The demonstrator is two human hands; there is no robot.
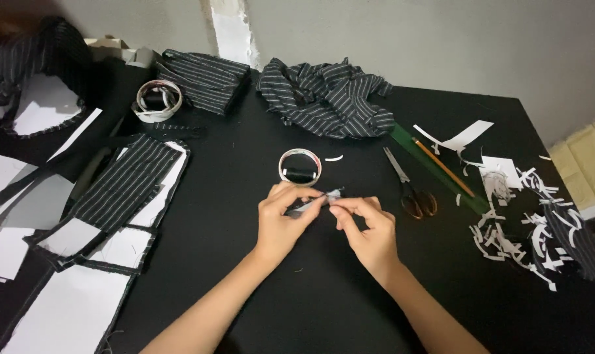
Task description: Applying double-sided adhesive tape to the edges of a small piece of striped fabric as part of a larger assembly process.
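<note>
My left hand (281,219) and my right hand (369,229) meet over the middle of a black table (245,275). Between their fingertips they pinch a small strip of grey striped fabric (316,202). The left thumb and forefinger hold its left end, and the right fingertips grip its right end. Just beyond the hands lies a white ring (300,166) with a black thread spool inside it.
Scissors (410,188), a pencil (443,166) and a green ruler (435,169) lie right of the hands. White paper scraps (514,229) litter the far right. A crumpled striped cloth (323,98) sits at the back. Striped fabric pieces on white paper (114,196) fill the left.
</note>
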